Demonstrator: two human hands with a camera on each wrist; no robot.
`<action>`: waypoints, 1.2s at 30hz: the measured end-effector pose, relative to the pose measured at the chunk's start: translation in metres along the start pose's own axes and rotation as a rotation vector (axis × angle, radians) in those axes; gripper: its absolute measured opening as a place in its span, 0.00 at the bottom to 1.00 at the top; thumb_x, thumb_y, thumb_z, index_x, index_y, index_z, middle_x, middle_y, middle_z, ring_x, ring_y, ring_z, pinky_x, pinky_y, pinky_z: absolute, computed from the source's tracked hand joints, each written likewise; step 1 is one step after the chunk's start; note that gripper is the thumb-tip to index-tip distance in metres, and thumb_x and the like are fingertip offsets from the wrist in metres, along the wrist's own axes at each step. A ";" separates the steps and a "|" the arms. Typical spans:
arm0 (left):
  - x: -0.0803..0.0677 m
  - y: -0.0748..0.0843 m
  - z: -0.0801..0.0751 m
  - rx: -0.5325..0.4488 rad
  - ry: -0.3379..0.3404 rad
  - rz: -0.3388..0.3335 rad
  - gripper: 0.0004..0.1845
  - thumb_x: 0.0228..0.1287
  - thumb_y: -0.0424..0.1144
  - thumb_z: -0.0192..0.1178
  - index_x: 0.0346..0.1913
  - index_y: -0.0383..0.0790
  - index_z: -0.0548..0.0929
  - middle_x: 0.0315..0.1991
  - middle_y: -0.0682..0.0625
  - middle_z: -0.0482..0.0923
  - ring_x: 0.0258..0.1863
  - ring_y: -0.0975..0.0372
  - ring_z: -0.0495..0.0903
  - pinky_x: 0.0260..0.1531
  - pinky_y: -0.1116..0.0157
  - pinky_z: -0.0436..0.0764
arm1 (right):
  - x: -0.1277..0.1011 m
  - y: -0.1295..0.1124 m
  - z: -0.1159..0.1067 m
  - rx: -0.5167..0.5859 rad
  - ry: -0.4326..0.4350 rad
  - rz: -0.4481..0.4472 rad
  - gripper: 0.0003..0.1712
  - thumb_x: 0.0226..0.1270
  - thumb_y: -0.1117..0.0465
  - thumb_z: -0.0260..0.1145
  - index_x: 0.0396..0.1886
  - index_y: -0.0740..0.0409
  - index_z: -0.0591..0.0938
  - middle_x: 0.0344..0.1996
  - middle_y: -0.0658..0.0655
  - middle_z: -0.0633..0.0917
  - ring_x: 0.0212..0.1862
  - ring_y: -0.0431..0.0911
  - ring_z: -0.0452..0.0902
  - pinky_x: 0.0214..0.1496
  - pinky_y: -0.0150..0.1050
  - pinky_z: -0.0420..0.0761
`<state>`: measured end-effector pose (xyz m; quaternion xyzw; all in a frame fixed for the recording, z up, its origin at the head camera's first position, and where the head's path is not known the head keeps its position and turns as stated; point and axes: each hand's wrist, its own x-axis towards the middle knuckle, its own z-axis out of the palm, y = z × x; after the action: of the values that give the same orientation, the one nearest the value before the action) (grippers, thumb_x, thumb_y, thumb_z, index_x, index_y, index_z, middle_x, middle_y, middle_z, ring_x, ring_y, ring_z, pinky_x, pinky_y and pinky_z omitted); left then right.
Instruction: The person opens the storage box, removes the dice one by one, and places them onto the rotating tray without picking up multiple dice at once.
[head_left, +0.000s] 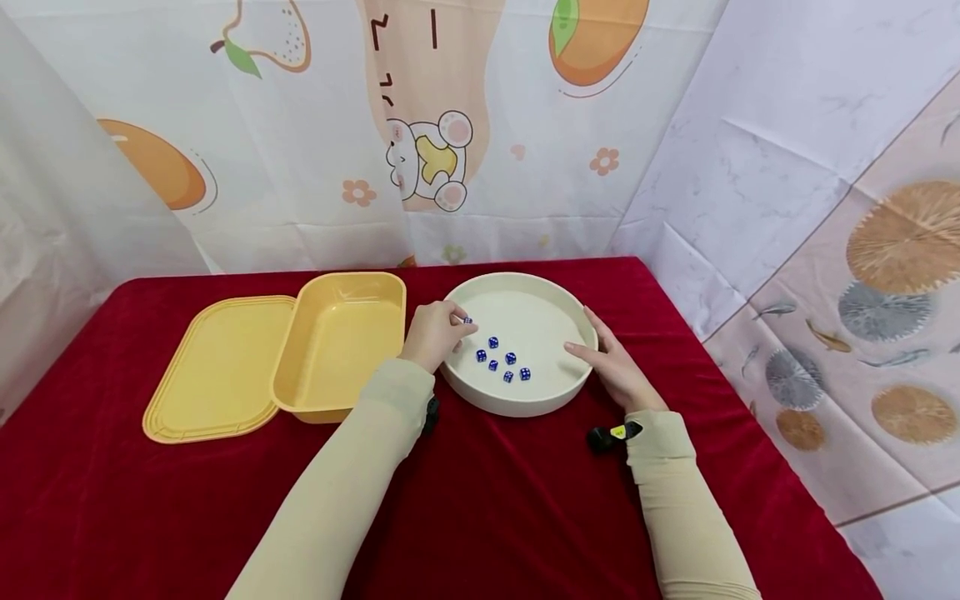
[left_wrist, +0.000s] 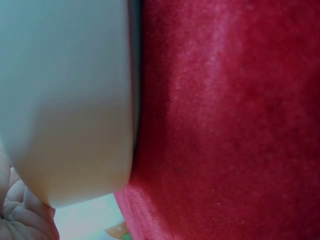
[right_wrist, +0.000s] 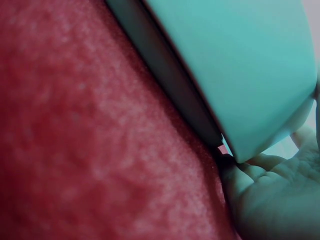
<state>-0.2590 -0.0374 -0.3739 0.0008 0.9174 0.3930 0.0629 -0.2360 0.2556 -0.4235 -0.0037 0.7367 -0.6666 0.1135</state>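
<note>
bench [head_left: 525,517]: covered in red cloth; everything is carried on it. A soft cloth, so a pushed dish could drag or bunch it.
yellow lid [head_left: 217,367]: laid flat at 9 o'clock of the yellow tub, its edge tucked under the tub.
yellow tub [head_left: 341,342]: open, seen empty, just beside the round dish at its 9 o'clock. Could be knocked if the left hand swings out carelessly.
round dish [head_left: 525,400]: cream, shallow wall, centre of the bench. Tipping is judged possible if the rim is pressed down at 3 o'clock.
left hand [head_left: 435,333]: over the dish rim at 9 o'clock, fingers curled, one blue die [head_left: 468,320] pinched at the tips. A slip is judged the main risk: small, smooth cube, little contact.
right hand [head_left: 611,362]: fingers straight, laid against the dish rim at 3 o'clock, nothing held; dish steadied.
dice [head_left: 502,362]: six blue ones clustered on the dish floor near centre. A dropped die could scatter them or bounce over the low wall onto the cloth.
</note>
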 end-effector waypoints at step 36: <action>-0.017 0.018 -0.014 -0.016 0.023 0.137 0.19 0.69 0.54 0.60 0.52 0.45 0.85 0.46 0.49 0.84 0.49 0.57 0.79 0.51 0.61 0.82 | -0.004 -0.020 0.000 -0.095 0.097 0.005 0.52 0.72 0.50 0.63 0.81 0.51 0.39 0.79 0.62 0.50 0.79 0.54 0.47 0.79 0.52 0.53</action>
<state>-0.2448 -0.0358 -0.3498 0.0588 0.9127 0.4036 0.0254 -0.2350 0.2539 -0.4031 0.0250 0.7720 -0.6302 0.0789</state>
